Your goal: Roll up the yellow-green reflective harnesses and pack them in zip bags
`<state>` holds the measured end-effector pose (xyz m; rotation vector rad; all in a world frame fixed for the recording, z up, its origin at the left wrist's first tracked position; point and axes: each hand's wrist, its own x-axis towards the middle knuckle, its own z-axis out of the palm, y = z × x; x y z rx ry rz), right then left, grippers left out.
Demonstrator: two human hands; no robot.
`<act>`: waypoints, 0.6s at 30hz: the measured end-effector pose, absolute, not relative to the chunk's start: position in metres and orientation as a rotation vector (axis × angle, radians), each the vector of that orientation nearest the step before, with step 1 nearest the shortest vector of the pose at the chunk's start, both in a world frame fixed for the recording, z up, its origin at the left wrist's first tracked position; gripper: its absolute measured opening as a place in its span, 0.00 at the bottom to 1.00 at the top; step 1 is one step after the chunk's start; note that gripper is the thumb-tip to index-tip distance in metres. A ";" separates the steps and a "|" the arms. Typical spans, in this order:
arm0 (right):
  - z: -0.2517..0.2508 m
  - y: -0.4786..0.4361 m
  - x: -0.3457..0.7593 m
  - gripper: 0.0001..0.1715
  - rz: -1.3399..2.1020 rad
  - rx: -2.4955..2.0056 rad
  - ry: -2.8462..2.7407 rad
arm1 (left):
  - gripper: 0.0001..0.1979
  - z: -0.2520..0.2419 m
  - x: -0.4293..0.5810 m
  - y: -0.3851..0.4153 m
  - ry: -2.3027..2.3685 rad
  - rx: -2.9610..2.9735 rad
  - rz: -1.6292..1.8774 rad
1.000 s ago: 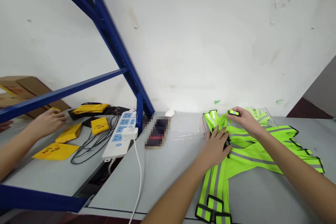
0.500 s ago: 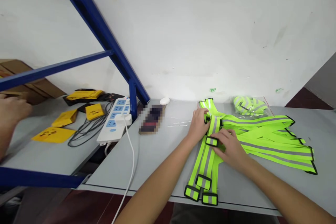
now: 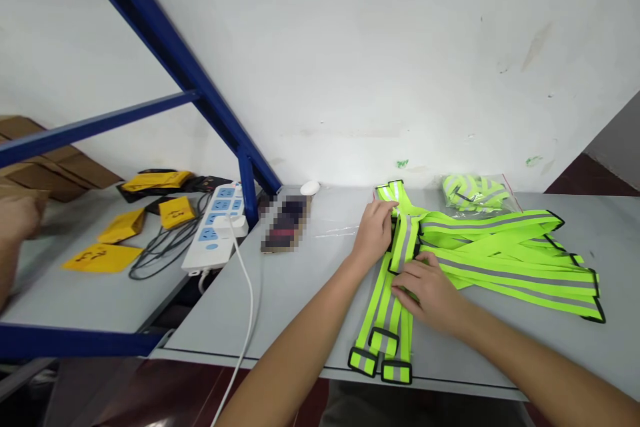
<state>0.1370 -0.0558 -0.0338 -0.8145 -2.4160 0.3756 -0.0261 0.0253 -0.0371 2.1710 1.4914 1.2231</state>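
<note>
Neon yellow-green straps (image 3: 520,271) with grey stripes and black buckles lie on the grey table, several reaching right and some hanging down toward the front edge. My left hand (image 3: 375,230) is closed on the straps near their upper junction, its fingertips pinching the band. My right hand (image 3: 425,287) lies over the downward straps, just below a black buckle that it partly hides. Its fingers are bent and a little apart, touching the straps. Black buckles (image 3: 384,341) end the lower straps.
A clear bag (image 3: 475,193) with a folded strap lies by the wall. Left are a blurred phone (image 3: 287,223), a white round object (image 3: 310,188), a power strip (image 3: 215,227), a blue frame (image 3: 200,93), yellow packets (image 3: 103,258) and another person's hand (image 3: 17,220).
My right hand has shifted slightly left and down over the straps. The short buckled strap under it has moved, and its buckle is now mostly hidden. The view has shifted a little.
</note>
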 end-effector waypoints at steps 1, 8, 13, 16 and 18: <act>-0.033 -0.056 0.137 0.09 0.377 -0.806 -2.426 | 0.14 -0.034 -0.026 0.023 1.481 2.154 1.243; -0.027 -0.058 0.142 0.11 0.446 -0.697 -2.451 | 0.30 -0.024 -0.023 0.014 1.347 2.320 0.933; -0.026 -0.068 0.141 0.33 0.553 -0.531 -2.533 | 0.30 -0.032 -0.021 0.016 1.364 2.344 0.850; -0.029 -0.074 0.138 0.30 0.558 -0.530 -2.626 | 0.28 -0.035 -0.021 0.018 1.378 2.339 0.906; -0.032 -0.075 0.136 0.20 0.520 -0.546 -2.646 | 0.28 -0.036 -0.022 0.019 1.381 2.336 0.950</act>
